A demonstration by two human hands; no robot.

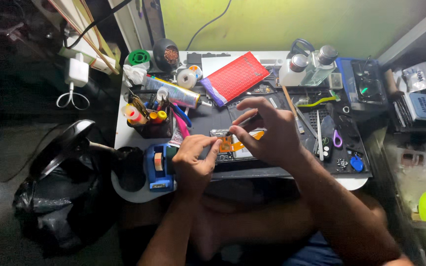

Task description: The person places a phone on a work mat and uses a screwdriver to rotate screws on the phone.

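1. Head view, centre: an opened phone [232, 148] lies flat on the dark work mat [292, 167], just in front of the person, so both hands reach it without stretching. An orange flat cable [237, 144] shows inside it.
2. Left hand [193, 160]: curled, fingers pressed down on the phone's left end, thumb on top. It seems to pin the phone so it will not slide. It grips nothing else that I can see.
3. Right hand [267, 133]: fingers pinched round a thin dark tool [240, 124], pen-style, tip angled down to the phone's upper edge by the cable. The low grip suits fine work.
4. Left of the hands: a blue tape dispenser [159, 165] at the table edge and a black cup of pens and tools [149, 120], near for a quick grab.
5. Back of the table: a red padded envelope [235, 76], two clear bottles [311, 66] and a spray can [173, 91] lying on its side, kept well away from the phone.
6. Right of the mat: tweezers [319, 135] and a small heap of screws [342, 162], apart from the phone, likely so nothing rolls into it.
7. Floor, left: a black rubbish bag [55, 197].
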